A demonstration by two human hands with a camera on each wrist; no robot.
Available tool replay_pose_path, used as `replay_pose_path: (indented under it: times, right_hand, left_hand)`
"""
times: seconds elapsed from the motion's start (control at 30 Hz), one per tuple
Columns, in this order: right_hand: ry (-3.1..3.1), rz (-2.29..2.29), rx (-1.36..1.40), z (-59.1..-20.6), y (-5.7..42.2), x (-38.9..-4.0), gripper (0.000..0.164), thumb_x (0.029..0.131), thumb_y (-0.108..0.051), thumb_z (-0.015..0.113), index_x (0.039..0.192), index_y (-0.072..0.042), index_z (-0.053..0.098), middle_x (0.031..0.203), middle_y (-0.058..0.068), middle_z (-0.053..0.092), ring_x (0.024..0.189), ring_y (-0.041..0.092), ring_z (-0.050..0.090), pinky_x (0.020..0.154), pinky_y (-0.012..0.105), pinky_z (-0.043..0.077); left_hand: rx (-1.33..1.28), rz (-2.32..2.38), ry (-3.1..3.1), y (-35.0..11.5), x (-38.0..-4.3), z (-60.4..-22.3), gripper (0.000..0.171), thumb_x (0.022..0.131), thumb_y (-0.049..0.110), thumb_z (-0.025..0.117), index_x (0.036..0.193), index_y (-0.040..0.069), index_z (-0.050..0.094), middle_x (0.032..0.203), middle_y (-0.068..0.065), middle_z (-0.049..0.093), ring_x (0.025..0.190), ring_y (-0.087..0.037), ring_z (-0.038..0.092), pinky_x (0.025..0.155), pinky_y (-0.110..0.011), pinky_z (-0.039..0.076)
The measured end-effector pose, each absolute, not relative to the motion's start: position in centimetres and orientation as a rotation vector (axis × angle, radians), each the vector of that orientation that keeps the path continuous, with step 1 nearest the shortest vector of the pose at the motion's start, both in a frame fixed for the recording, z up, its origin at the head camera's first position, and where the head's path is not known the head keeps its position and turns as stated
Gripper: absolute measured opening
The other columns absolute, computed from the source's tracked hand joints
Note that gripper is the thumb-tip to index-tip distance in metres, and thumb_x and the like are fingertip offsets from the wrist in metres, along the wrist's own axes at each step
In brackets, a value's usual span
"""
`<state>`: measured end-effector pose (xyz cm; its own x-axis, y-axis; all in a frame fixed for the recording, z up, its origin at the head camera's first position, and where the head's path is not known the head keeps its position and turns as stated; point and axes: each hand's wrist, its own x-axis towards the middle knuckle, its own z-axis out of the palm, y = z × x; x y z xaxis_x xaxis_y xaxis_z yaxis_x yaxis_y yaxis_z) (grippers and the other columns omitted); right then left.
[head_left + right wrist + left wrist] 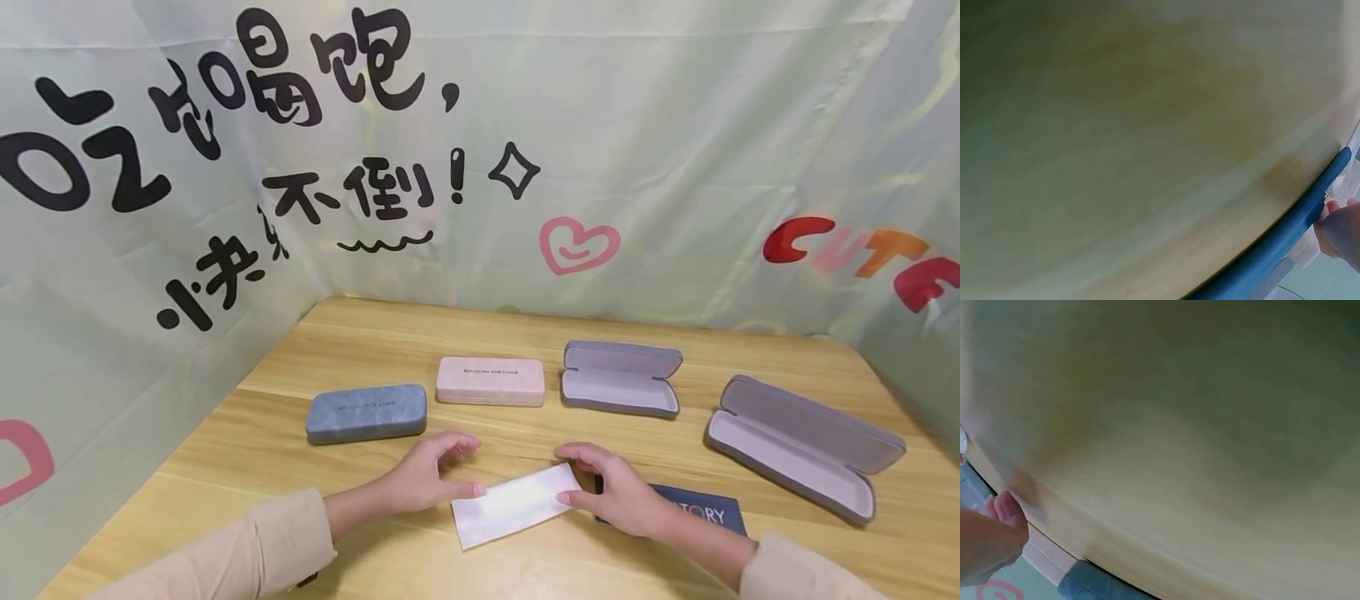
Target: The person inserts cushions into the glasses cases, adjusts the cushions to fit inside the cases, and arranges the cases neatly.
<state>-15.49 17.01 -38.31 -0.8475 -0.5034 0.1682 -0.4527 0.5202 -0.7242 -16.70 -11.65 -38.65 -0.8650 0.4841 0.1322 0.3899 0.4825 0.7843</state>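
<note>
A pale, nearly white folded cloth (517, 505) lies slantwise on the table in the head view. At its left end is my left hand (427, 477), thumb at the cloth's top edge and loosely bent fingers beyond it. My right hand (618, 492) is at the other end, its thumb over the cloth's right part and its fingers past the far edge. Neither hand visibly grips it. Beneath my right hand and wrist lies a dark blue cloth (708, 507) with pale lettering, partly hidden; the right wrist view shows this blue cloth (1272, 244) edge-on.
Behind the hands stand a closed blue glasses case (366, 414) and a closed pink case (490, 383). Two grey-purple cases, one at back centre-right (621, 379) and a larger one at right (802, 450), lie with lids raised. Printed fabric walls (675, 167) border the wooden table (262, 467).
</note>
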Motion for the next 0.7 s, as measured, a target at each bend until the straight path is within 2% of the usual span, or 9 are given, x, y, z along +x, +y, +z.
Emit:
replay_pose_path:
  times: [0.2,0.37,0.5,0.7]
  right_hand:
    - [2.683,-1.193,-0.875,-38.3,17.2,-15.6,0.046,0.083,-0.021,0.069,0.120,0.004,0.055,0.121,0.019,0.056,0.107,0.033,0.056,0.087,0.033,0.050]
    - [2.711,-1.094,-0.908,-37.9,17.0,-15.9,0.039,0.083,-0.012,0.068,0.117,0.003,0.057,0.115,0.014,0.057,0.100,0.023,0.056,0.081,0.026,0.049]
    - [2.718,-1.038,-0.923,-37.6,16.6,-16.2,0.032,0.084,-0.008,0.065,0.114,0.002,0.058,0.109,0.010,0.057,0.093,0.014,0.050,0.075,0.022,0.045]
    - [2.735,-0.969,-0.893,-37.4,15.8,-16.4,0.025,0.082,-0.003,0.066,0.105,0.001,0.059,0.097,0.004,0.055,0.089,0.015,0.044,0.072,0.022,0.041]
  left_hand:
    - [0.772,1.264,2.613,-11.2,-16.2,-38.8,0.055,0.072,0.027,0.079,0.116,0.001,0.059,0.108,-0.006,0.061,0.092,-0.016,0.052,0.078,-0.020,0.045]
    - [0.787,1.241,2.644,-11.1,-15.6,-38.8,0.049,0.072,0.023,0.079,0.111,0.000,0.061,0.104,-0.006,0.061,0.091,-0.017,0.053,0.079,-0.022,0.046]
    - [0.796,1.210,2.690,-11.2,-15.3,-38.7,0.040,0.071,0.020,0.080,0.101,0.001,0.063,0.096,-0.004,0.061,0.086,-0.014,0.053,0.077,-0.021,0.046]
    - [0.757,1.091,2.686,-11.1,-15.0,-37.9,0.027,0.070,0.008,0.078,0.090,0.001,0.062,0.084,-0.001,0.055,0.075,-0.010,0.048,0.066,-0.018,0.043]
